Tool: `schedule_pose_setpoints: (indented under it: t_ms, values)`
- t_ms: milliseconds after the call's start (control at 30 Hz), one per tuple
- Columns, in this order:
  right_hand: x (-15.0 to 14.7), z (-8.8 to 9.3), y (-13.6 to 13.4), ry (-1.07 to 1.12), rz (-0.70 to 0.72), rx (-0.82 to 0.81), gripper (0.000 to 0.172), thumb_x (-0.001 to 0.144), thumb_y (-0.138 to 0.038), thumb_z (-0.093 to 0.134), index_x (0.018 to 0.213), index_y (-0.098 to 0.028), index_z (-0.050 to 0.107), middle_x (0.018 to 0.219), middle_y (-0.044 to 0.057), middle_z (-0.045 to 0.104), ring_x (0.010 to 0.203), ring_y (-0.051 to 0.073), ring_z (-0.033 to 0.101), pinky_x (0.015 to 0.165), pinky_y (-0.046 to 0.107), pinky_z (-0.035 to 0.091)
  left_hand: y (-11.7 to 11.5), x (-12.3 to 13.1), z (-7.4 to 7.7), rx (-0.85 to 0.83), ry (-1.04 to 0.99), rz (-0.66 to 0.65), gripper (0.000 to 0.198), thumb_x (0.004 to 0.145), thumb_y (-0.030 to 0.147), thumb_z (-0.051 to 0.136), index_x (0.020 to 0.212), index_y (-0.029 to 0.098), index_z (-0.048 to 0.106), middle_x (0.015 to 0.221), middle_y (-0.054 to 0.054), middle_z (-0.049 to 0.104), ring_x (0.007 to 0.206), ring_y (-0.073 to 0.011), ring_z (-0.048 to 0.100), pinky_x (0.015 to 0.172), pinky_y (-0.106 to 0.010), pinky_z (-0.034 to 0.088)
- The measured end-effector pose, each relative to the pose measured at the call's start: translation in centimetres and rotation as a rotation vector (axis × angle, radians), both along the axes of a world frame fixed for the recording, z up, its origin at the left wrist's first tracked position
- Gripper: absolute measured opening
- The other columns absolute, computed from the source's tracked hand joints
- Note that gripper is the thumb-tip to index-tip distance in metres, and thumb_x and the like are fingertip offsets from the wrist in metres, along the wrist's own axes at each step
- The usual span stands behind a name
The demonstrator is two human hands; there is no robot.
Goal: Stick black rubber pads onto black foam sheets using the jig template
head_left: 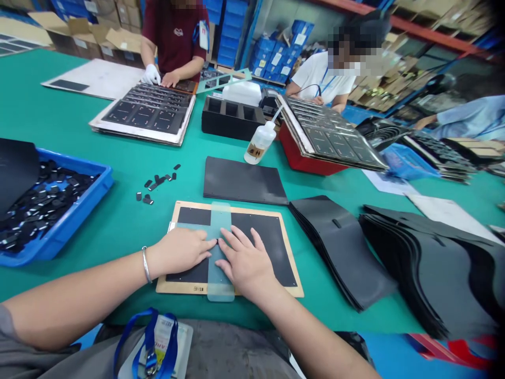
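Note:
A tan board (292,268) carrying a black sheet (276,237) lies on the green table in front of me. Across it sits a pale translucent cross-shaped template (219,217). My left hand (182,249) lies flat on the template's left arm, fingers together and stretched out. My right hand (245,261) rests flat on the template's middle, fingers spread. Neither hand holds anything. A metal bangle (146,265) circles my left wrist.
A blue tray (74,210) of small black parts stands at left, loose black pieces (153,184) nearby. A black sheet (242,181) lies behind the board, stacked black sheets (394,252) at right. A squeeze bottle (259,143) stands beyond. Other people work across the table.

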State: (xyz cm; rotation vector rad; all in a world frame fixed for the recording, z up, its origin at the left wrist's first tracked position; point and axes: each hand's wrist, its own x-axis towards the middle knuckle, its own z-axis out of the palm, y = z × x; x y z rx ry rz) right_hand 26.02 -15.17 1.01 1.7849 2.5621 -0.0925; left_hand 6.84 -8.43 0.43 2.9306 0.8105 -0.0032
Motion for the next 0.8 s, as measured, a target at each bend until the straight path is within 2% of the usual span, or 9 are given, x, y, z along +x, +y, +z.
schedule_pose_setpoints:
  t_ms: [100,200,300,400,500,633,700,800]
  values:
    - [0.3,0.4,0.2,0.006,-0.006,-0.026,0.038,0.093,-0.042,0.035,0.126,-0.031,0.051,0.144,0.001,0.034,0.135,0.023,0.022,0.108,0.057,0.008,-0.1,0.1,0.0,-0.015,-0.016,0.009,0.034,0.09,0.04,0.04,0.114,0.025,0.058,0.078,-0.004,0.062,0.065,-0.0193,0.06,0.05,-0.027,0.038]
    - [0.9,0.4,-0.4,0.098,-0.06,-0.114,0.04,0.093,-0.043,0.036,0.13,-0.035,0.045,0.147,0.0,0.028,0.136,0.025,0.019,0.108,0.057,0.007,0.0,-0.1,-0.2,-0.087,-0.105,0.05,0.036,0.089,0.041,0.04,0.117,0.027,0.058,0.083,-0.004,0.064,0.073,-0.0199,0.062,0.058,-0.028,0.043]
    - [1.0,-0.1,-1.2,0.281,-0.171,-0.194,0.058,0.088,-0.048,0.043,0.141,-0.028,0.028,0.148,0.004,0.023,0.137,0.024,0.014,0.11,0.054,0.005,0.6,-0.5,-0.3,-0.174,-0.237,0.158,0.037,0.088,0.039,0.042,0.12,0.026,0.057,0.094,-0.005,0.065,0.082,-0.0195,0.062,0.068,-0.029,0.046]
    - [0.3,-0.6,-1.6,0.531,-0.308,-0.253,0.071,0.086,-0.047,0.045,0.145,-0.02,0.016,0.147,0.008,0.023,0.138,0.021,0.014,0.112,0.051,0.003,1.4,-1.1,0.0,-0.236,-0.324,0.268,0.032,0.086,0.036,0.045,0.106,0.022,0.064,0.092,-0.005,0.065,0.082,-0.0186,0.061,0.073,-0.029,0.047]
    - [-0.5,-0.5,-1.4,0.829,-0.436,-0.325,0.066,0.085,-0.039,0.047,0.143,-0.022,0.021,0.146,0.007,0.028,0.135,0.022,0.022,0.112,0.052,0.01,2.2,-1.5,0.4,-0.293,-0.398,0.308,0.026,0.084,0.034,0.046,0.09,0.02,0.067,0.091,-0.005,0.067,0.086,-0.0189,0.06,0.079,-0.031,0.046]
    - [-1.1,0.8,-0.9,1.296,-0.593,-0.403,0.062,0.081,-0.031,0.049,0.14,-0.02,0.03,0.143,0.008,0.032,0.131,0.021,0.032,0.107,0.044,0.031,2.5,-1.8,0.6,-0.366,-0.457,0.366,0.023,0.083,0.034,0.048,0.089,0.021,0.066,0.095,-0.002,0.068,0.089,-0.019,0.06,0.081,-0.031,0.046]
    - [-1.3,1.4,-0.7,1.478,-0.669,-0.449,0.062,0.078,-0.026,0.05,0.137,-0.014,0.034,0.139,0.01,0.039,0.129,0.02,0.036,0.107,0.04,0.032,2.5,-1.8,0.6,-0.389,-0.463,0.392,0.023,0.082,0.035,0.049,0.091,0.021,0.066,0.095,-0.002,0.068,0.087,-0.019,0.061,0.08,-0.031,0.046]
    - [-1.2,2.0,-0.4,1.621,-0.748,-0.472,0.065,0.072,-0.022,0.054,0.134,-0.01,0.037,0.132,0.012,0.048,0.126,0.021,0.04,0.108,0.038,0.03,2.4,-1.7,0.7,-0.41,-0.466,0.413,0.024,0.081,0.035,0.05,0.093,0.02,0.065,0.095,-0.003,0.068,0.085,-0.0193,0.061,0.078,-0.03,0.047]
